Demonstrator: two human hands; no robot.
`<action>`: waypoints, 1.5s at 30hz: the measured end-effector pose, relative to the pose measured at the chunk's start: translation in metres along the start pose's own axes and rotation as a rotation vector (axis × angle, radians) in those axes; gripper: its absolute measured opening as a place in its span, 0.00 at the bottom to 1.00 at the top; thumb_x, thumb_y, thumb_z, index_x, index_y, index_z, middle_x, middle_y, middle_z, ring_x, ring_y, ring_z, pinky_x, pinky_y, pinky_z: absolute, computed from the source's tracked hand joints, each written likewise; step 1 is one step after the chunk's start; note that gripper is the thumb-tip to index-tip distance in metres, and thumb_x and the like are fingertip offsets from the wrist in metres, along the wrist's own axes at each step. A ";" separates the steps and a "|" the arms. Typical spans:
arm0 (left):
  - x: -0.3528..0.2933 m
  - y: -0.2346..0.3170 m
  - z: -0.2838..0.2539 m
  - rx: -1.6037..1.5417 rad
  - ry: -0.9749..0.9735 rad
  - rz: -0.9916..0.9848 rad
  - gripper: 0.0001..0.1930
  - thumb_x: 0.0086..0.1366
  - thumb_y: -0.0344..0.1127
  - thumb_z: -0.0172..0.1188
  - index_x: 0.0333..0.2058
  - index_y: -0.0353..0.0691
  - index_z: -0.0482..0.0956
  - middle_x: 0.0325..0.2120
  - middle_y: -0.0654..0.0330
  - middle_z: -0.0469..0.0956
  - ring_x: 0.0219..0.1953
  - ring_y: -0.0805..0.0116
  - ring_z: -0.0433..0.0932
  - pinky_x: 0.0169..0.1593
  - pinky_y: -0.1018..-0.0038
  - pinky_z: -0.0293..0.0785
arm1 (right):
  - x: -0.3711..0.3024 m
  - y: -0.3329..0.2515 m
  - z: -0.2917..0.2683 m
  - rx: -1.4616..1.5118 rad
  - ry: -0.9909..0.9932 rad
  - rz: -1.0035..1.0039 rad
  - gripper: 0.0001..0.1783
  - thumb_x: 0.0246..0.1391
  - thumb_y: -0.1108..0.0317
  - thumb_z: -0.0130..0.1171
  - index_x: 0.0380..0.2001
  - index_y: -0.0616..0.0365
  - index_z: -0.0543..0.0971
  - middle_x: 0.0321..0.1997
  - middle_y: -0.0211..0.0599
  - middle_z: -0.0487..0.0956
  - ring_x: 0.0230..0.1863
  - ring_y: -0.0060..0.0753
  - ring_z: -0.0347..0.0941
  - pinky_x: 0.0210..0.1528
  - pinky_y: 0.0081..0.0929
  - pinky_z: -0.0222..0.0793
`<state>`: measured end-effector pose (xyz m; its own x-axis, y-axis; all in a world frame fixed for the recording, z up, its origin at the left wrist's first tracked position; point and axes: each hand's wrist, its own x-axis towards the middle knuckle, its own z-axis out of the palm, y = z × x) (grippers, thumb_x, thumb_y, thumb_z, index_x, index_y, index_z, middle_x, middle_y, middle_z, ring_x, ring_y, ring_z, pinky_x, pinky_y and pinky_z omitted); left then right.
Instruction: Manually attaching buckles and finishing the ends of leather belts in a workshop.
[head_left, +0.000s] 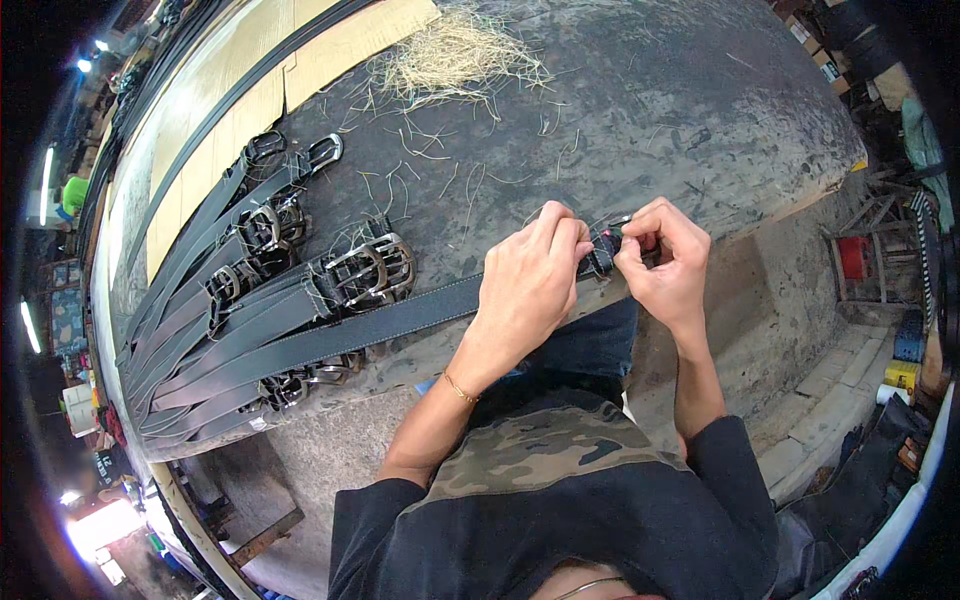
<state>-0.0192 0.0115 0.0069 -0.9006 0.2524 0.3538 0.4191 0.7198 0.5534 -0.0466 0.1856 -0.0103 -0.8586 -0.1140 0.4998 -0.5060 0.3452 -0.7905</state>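
A black leather belt (400, 317) with pale edge stitching lies along the near edge of the dark table. My left hand (530, 275) is closed over its buckle end, thumb and fingertips drawn together beside the dark belt loops (602, 250). Just to the right, my right hand (668, 262) is closed in a pinch at the belt's tip. A bit of metal shows by its fingertips, but what it grips is mostly hidden. Left of my hands lie several more black belts (230, 335), their silver buckles (372, 268) bunched together with thin pale ties around the loops.
A heap of pale thin strands (460, 55) lies at the far side of the table (680, 110), with loose strands scattered nearer. Cardboard (265, 105) and long black straps are at the far left. A metal-framed rack with a red object (853, 257) stands beyond the table's right edge.
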 end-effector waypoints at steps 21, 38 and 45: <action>0.027 -0.013 -0.037 0.066 0.588 -0.274 0.11 0.62 0.26 0.57 0.44 0.34 0.76 0.46 0.45 0.74 0.50 0.47 0.74 0.53 0.62 0.70 | 0.001 -0.001 0.000 0.444 0.125 0.214 0.07 0.51 0.87 0.53 0.33 0.66 0.74 0.34 0.32 0.73 0.30 0.17 0.68 0.39 0.17 0.71; -0.004 0.009 -0.005 0.029 -0.034 -0.096 0.23 0.47 0.45 0.72 0.40 0.40 0.81 0.49 0.60 0.73 0.29 0.58 0.80 0.33 0.66 0.75 | -0.017 0.001 -0.012 0.201 -0.012 0.009 0.06 0.37 0.84 0.54 0.20 0.63 0.71 0.19 0.32 0.71 0.23 0.21 0.68 0.57 0.39 0.70; -0.005 0.009 -0.005 0.033 -0.024 -0.094 0.23 0.47 0.45 0.72 0.40 0.40 0.81 0.49 0.60 0.73 0.30 0.60 0.80 0.33 0.66 0.75 | -0.016 -0.001 -0.010 0.141 -0.011 -0.019 0.06 0.37 0.84 0.55 0.20 0.62 0.71 0.18 0.33 0.71 0.19 0.24 0.67 0.54 0.37 0.71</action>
<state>-0.0102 0.0137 0.0138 -0.9384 0.1981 0.2832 0.3292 0.7621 0.5576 -0.0316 0.1968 -0.0139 -0.8493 -0.1296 0.5118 -0.5280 0.2082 -0.8234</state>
